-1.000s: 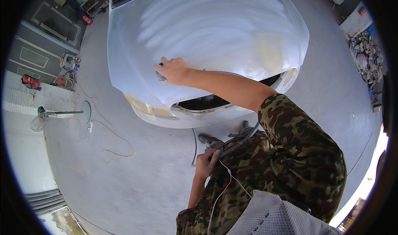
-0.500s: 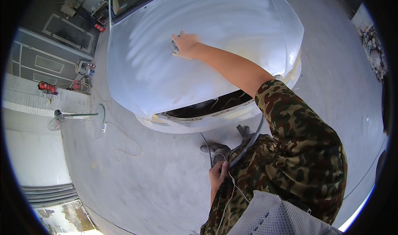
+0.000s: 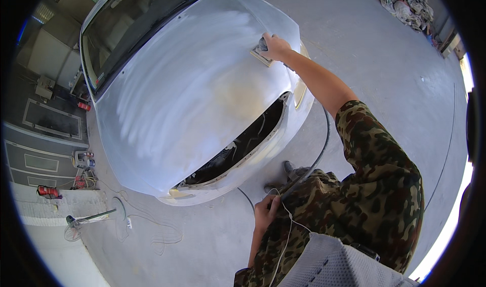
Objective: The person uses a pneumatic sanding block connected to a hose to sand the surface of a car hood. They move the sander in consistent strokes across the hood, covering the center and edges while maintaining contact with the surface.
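My right hand (image 3: 277, 48) grips a dark sander (image 3: 260, 58) with a rectangular pad, resting on the right part of the car's pale, matte hood (image 3: 167, 104), which shows cloudy swirls and a tan patch. My arm stretches out from a camouflage sleeve. My left hand (image 3: 266, 211) is closed low by my body, around a dark hose (image 3: 322, 150) beside a thin white cord (image 3: 290, 223). Below the hood's front edge is a dark opening (image 3: 238, 142) in the car's front.
A fan (image 3: 76, 227) lies low at the left by loose cords (image 3: 159, 235), with red extinguishers (image 3: 48, 192) and cans (image 3: 90, 163) along the wall. A crumpled heap (image 3: 405, 3) is at the far upper right. The windshield (image 3: 126, 28) borders the hood.
My right hand with the sander has moved from the middle-left of the hood to its right part. The view has turned, so the car appears rotated. My left hand stays low, still closed.
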`<state>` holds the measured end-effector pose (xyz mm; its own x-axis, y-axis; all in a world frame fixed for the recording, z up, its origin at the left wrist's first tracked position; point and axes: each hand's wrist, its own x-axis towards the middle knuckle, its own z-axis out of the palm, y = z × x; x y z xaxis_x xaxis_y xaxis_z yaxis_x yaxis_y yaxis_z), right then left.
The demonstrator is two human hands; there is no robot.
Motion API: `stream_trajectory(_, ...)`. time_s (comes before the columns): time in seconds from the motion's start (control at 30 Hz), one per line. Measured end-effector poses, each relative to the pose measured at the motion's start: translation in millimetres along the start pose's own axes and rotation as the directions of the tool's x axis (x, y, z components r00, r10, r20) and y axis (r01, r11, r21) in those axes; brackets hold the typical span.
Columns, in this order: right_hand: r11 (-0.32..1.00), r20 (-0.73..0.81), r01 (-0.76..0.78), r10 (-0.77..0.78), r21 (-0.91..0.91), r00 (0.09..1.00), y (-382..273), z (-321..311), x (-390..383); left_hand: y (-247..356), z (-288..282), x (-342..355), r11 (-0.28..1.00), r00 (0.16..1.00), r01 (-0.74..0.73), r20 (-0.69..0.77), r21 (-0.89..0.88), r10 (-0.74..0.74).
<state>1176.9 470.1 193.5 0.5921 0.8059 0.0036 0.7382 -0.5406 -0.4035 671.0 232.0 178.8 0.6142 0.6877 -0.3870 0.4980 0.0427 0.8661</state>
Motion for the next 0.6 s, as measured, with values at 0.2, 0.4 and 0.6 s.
stream_trajectory(0.2,0.996,-0.037,-0.044,0.047,0.078,0.998,60,8,-57,-19,-11,24,0.994,0.987,0.075,0.146,-0.075,-0.063)
stream_trajectory(0.4,0.990,-0.016,0.121,-0.121,0.071,0.993,30,14,-135,-22,-11,29,0.997,0.996,-0.072,0.055,-0.030,0.074)
stream_trajectory(0.6,0.955,0.007,0.294,-0.295,0.029,0.956,15,5,-119,-1,14,39,0.997,0.999,-0.025,0.025,0.066,0.023)
